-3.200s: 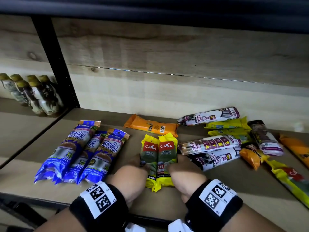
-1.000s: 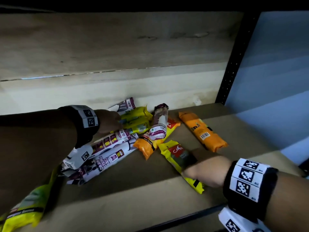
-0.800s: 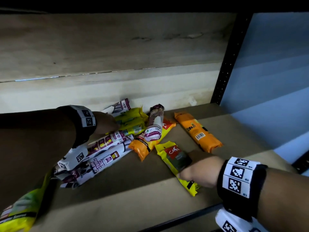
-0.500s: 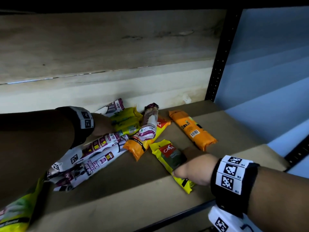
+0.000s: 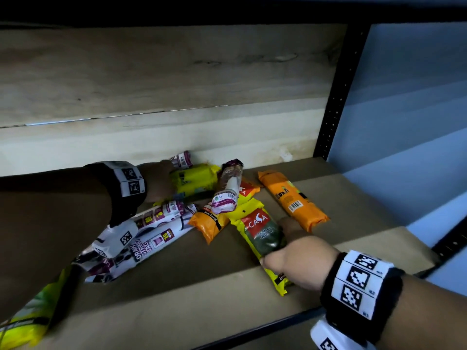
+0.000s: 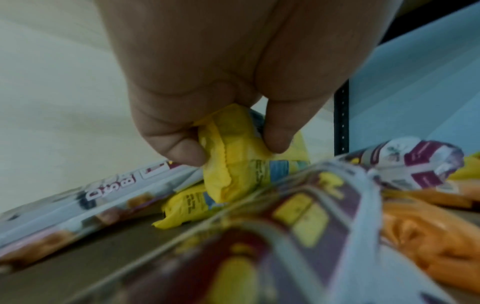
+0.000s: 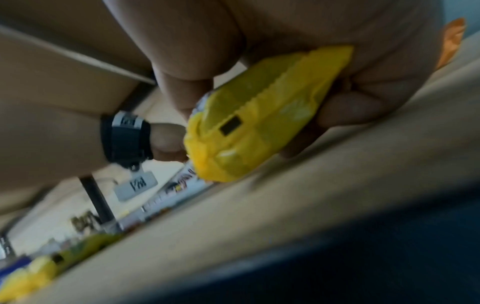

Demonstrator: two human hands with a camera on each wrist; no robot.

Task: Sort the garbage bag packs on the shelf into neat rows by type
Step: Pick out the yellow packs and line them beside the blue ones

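Note:
A loose heap of garbage bag packs lies on the wooden shelf (image 5: 353, 210). My right hand (image 5: 290, 251) grips a yellow Casa pack (image 5: 260, 231) near the front edge; the right wrist view shows its fingers curled round that yellow pack (image 7: 259, 123). My left hand (image 5: 159, 180) reaches to the back wall and pinches the end of a yellow pack (image 5: 194, 179); thumb and finger squeeze the yellow pack's (image 6: 228, 148) crimped end in the left wrist view. White drawstring packs (image 5: 149, 236) lie under my left forearm. Orange packs (image 5: 293, 198) (image 5: 207, 223) lie among them.
A purple-and-white pack (image 5: 227, 193) lies across the heap's middle. More yellow packs (image 5: 25, 322) sit at the far left front. A black shelf upright (image 5: 336, 97) and a blue wall (image 5: 409, 109) bound the right side. Bare shelf board lies right of the orange pack.
From the sorted yellow pair at the left, both hands moved right to the heap. In the last second the right hand holds the Casa pack and the left reaches deeper to the yellow pack.

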